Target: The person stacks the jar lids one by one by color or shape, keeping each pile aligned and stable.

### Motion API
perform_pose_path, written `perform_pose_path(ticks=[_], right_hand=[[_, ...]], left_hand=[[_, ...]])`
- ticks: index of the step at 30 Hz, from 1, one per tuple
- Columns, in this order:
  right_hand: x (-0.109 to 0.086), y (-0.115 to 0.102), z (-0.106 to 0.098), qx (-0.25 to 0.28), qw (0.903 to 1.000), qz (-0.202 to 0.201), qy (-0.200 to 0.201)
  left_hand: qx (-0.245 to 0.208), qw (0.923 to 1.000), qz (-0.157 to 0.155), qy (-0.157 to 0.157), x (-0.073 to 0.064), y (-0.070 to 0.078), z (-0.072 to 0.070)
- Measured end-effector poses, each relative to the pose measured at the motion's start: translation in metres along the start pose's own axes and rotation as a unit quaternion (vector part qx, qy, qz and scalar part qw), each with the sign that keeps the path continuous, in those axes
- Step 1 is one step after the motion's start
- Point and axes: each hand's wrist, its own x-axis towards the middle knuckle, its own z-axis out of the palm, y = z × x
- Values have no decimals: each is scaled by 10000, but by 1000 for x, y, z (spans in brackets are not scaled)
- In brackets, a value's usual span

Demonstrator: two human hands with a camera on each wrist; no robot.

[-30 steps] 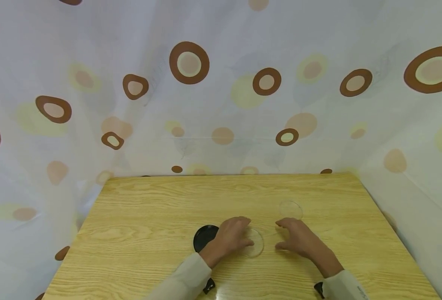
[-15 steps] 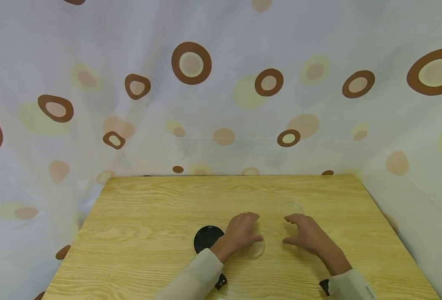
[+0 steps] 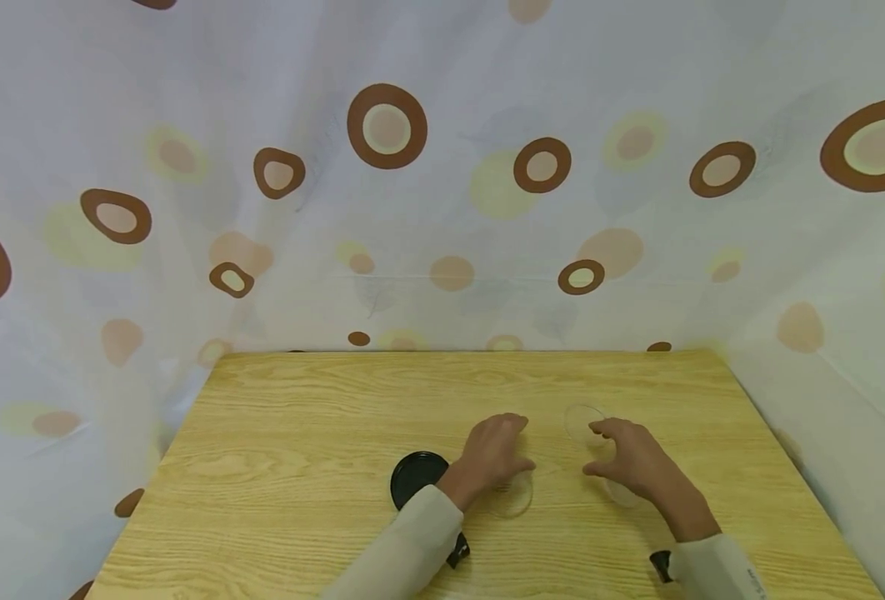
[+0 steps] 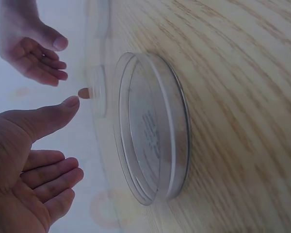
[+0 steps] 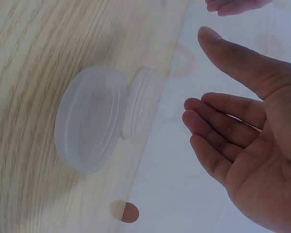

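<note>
Over the wooden table, my left hand [image 3: 491,454] hovers with relaxed fingers, above and beside a clear petri dish [image 4: 177,131]. The dish lies flat, with faint marks showing through it, and is partly covered by the hand in the head view. My right hand [image 3: 633,462] also hovers with relaxed fingers and nothing in its grasp. Below it, a second clear petri dish [image 5: 89,121] is partly hidden in the head view. Just beyond, another clear dish [image 3: 582,423] lies flat. A round black dish or lid [image 3: 417,475] sits left of my left wrist, partly behind the sleeve.
The wood-grain table [image 3: 300,417] is bounded at the back and sides by a pale curtain [image 3: 442,208] with brown and yellow spots. Black strap ends [image 3: 457,552] show by the left sleeve, and a black piece [image 3: 662,565] by the right one.
Both hands have drifted right and slightly away from me, still holding nothing. The dish beneath my right hand now shows past its edge. The view has shifted slightly.
</note>
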Motion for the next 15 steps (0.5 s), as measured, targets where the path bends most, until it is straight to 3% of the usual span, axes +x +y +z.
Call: perform_pose_path(ticks=[8, 15], right_hand=[[0, 8, -3, -72, 9999, 6, 156], [6, 14, -8, -79, 9998, 47, 160]], left_hand=[[143, 9999, -2, -36, 7, 7, 3], [-87, 9998, -145, 46, 16, 10, 4]])
